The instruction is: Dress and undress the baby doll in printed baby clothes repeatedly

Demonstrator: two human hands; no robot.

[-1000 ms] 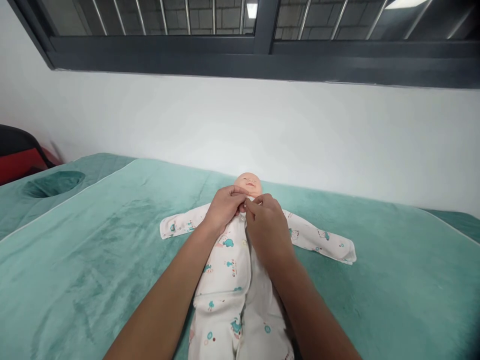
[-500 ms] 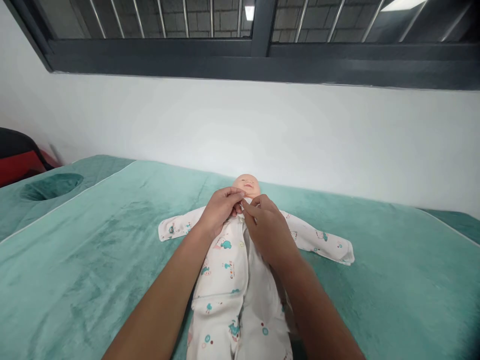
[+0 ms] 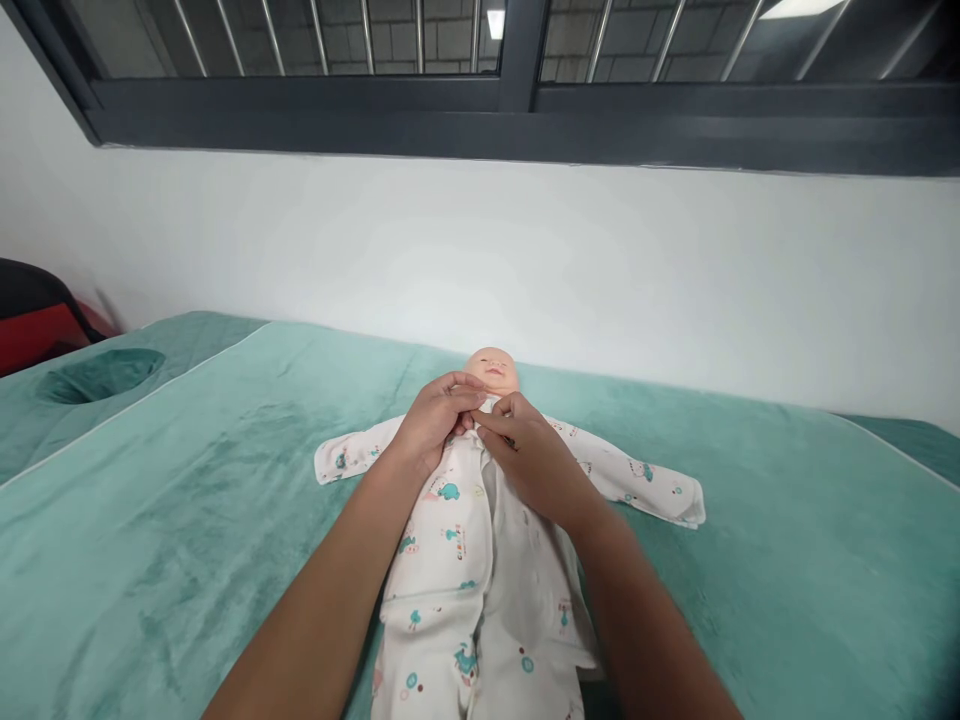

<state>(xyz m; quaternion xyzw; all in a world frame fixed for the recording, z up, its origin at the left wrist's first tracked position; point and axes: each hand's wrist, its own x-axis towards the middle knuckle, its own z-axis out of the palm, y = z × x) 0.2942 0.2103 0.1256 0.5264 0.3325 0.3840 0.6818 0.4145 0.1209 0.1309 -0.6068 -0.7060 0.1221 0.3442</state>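
A baby doll (image 3: 493, 369) lies on its back, its head toward the wall. It wears a white long-sleeved baby romper (image 3: 442, 560) printed with small teal and red figures, its sleeves spread to both sides. At the neckline my left hand (image 3: 441, 412) pinches the romper's edge just under the doll's chin. Close beside it, my right hand (image 3: 525, 440) has thumb and fingers closed on the cloth of the same front opening. The fingertips nearly meet, and they hide the exact bit of fabric between them. Below, the front panels lie loosely one over the other.
Teal plush cloth covers the bed (image 3: 187, 520), which has a round hole (image 3: 101, 375) at the far left. A red and black object (image 3: 37, 320) stands at the left edge. Behind are a white wall (image 3: 480, 250) and a dark-framed window (image 3: 517, 95) with metal bars.
My right hand has shifted slightly left and down along the neckline, and its fingers have turned. The romper's right lower panel has spread outward. My left hand stays nearly in place.
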